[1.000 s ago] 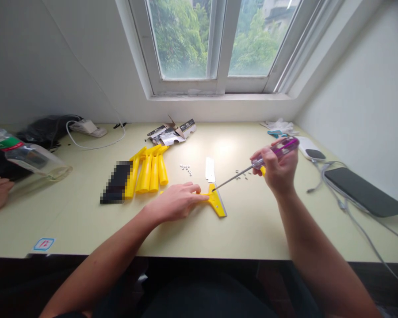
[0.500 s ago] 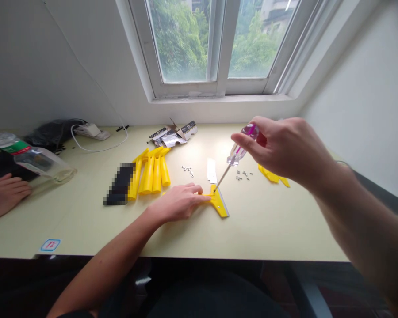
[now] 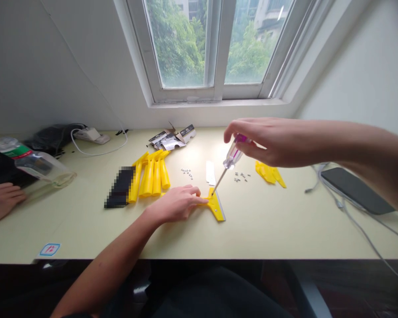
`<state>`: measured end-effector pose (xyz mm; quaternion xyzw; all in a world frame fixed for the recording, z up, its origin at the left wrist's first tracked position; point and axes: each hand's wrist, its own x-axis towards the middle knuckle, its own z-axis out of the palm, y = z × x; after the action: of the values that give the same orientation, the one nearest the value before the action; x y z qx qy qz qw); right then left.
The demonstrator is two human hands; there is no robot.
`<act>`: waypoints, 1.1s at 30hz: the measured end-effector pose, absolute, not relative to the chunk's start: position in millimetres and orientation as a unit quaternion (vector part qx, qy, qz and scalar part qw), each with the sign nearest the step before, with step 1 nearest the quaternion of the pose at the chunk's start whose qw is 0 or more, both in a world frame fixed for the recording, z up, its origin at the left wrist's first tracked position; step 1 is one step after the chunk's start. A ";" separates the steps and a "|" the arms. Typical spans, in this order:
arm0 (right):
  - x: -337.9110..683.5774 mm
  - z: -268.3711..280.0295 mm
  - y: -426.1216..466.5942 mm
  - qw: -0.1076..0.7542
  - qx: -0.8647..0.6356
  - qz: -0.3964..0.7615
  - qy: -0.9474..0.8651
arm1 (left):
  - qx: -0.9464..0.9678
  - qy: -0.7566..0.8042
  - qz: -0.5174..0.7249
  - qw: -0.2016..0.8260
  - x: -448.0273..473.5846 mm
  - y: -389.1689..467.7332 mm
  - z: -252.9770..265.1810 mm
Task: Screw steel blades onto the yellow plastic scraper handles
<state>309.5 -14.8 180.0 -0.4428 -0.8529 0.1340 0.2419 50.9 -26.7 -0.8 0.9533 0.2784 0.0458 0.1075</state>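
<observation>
The table [image 3: 258,234] filled most of the view, with the yellow scraper [image 3: 216,209] near its middle, taken here as the clock's centre. The right hand [image 3: 268,141] had changed most: a second earlier it was out towards two o'clock with the screwdriver [image 3: 232,155] slanting low, but now it arched over the tool from above, wrist level, and the shaft stood steeper. That grip was closed round the upper handle, while the tip met the scraper's head at its far end. The left hand [image 3: 177,203], at nine o'clock, had hardly shifted; its grip was folded over the scraper's handle, forefinger extended along it, pressing it to the table.

The bottle [image 3: 41,165] leaned between nine and ten o'clock, beside another person's hand [image 3: 5,198]. The dark phone [image 3: 354,190], just above three, was in view again after the forearm had mostly covered it half a second before. Yellow handles [image 3: 147,179] lay side by side at ten. Yellow pieces [image 3: 265,172] at two, largely hidden a second earlier, now showed. White blades [image 3: 210,173] lay at twelve, small screws [image 3: 242,175] between one and two, tiny rings [image 3: 185,171] between ten and eleven.
</observation>
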 end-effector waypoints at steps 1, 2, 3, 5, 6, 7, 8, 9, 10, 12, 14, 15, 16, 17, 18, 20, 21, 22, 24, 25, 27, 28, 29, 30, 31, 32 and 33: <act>308.8 181.2 -14.0 0.190 -0.430 0.150 -0.870 | 0.953 0.279 0.045 0.110 50.4 -26.6 -0.7; 308.4 181.2 -12.9 0.145 -0.424 0.154 -0.880 | 0.952 0.280 0.045 0.112 50.0 -26.6 -0.4; 308.2 180.0 -11.4 0.125 -0.432 0.143 -0.882 | 0.952 0.281 0.046 0.113 49.6 -26.9 0.3; 308.7 175.3 -8.4 0.164 -0.476 0.083 -0.860 | 0.951 0.284 0.048 0.116 49.5 -27.8 1.8; 309.2 173.0 -7.4 0.178 -0.487 0.055 -0.853 | 0.950 0.286 0.051 0.117 49.8 -28.5 2.4; 309.8 171.5 -7.1 0.182 -0.485 0.037 -0.855 | 0.949 0.287 0.054 0.118 50.4 -29.3 2.9; 310.3 171.1 -7.7 0.177 -0.470 0.035 -0.864 | 0.948 0.289 0.059 0.118 51.5 -30.1 2.9; 310.7 171.7 -9.2 0.163 -0.448 0.050 -0.878 | 0.947 0.290 0.066 0.117 53.1 -30.9 2.6; 310.9 173.0 -11.1 0.146 -0.427 0.075 -0.890 | 0.947 0.291 0.074 0.114 55.0 -31.6 1.8; 310.8 175.6 -14.6 0.132 -0.413 0.114 -0.894 | 0.945 0.295 0.094 0.100 59.6 -33.0 -1.1; 310.9 176.0 -15.1 0.155 -0.440 0.098 -0.879 | 0.944 0.299 0.111 0.085 64.0 -33.7 -5.1; 311.2 175.4 -14.2 0.171 -0.455 0.073 -0.871 | 0.943 0.301 0.118 0.079 65.8 -33.8 -7.2; 311.7 174.8 -12.8 0.181 -0.465 0.048 -0.865 | 0.943 0.302 0.122 0.074 67.2 -33.7 -9.1; 312.3 174.6 -11.3 0.178 -0.467 0.036 -0.865 | 0.943 0.301 0.126 0.070 68.0 -33.4 -10.8; 312.7 175.0 -10.2 0.167 -0.462 0.040 -0.870 | 0.943 0.300 0.128 0.068 68.5 -32.9 -12.2; 312.4 177.2 -9.2 0.135 -0.450 0.083 -0.879 | 0.944 0.294 0.133 0.067 68.5 -31.8 -14.3; 311.5 178.3 -9.2 0.127 -0.451 0.106 -0.877 | 0.945 0.291 0.134 0.068 68.3 -31.2 -15.0; 310.1 178.8 -9.3 0.127 -0.462 0.121 -0.869 | 0.945 0.289 0.134 0.069 68.1 -30.7 -15.5; 306.2 176.5 -8.8 0.153 -0.503 0.118 -0.842 | 0.946 0.287 0.135 0.069 68.0 -30.0 -16.3; 304.0 173.6 -8.2 0.177 -0.519 0.110 -0.829 | 0.946 0.287 0.135 0.069 68.2 -29.8 -16.6; 299.9 165.9 -7.4 0.238 -0.517 0.106 -0.816 | 0.945 0.291 0.134 0.070 68.7 -29.5 -17.1; 298.2 162.2 -7.5 0.264 -0.499 0.112 -0.818 | 0.945 0.292 0.132 0.071 69.0 -29.4 -17.3; 296.8 159.3 -8.0 0.282 -0.478 0.120 -0.823 | 0.945 0.292 0.130 0.073 69.2 -29.2 -17.5; 295.8 157.7 -8.9 0.286 -0.460 0.128 -0.831 | 0.945 0.292 0.131 0.074 69.3 -29.0 -17.7; 295.2 157.4 -10.0 0.276 -0.449 0.128 -0.840 | 0.945 0.289 0.132 0.076 69.3 -28.7 -17.8; 295.3 158.3 -10.8 0.259 -0.445 0.120 -0.849 | 0.946 0.287 0.133 0.077 69.1 -28.4 -18.0; 296.0 160.2 -11.3 0.242 -0.445 0.102 -0.856 | 0.946 0.284 0.135 0.078 68.9 -28.3 -18.2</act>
<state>296.0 -11.3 160.2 -0.4454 -0.8559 0.1023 0.2422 68.9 -28.3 -18.2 0.9462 0.2837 0.1347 0.0780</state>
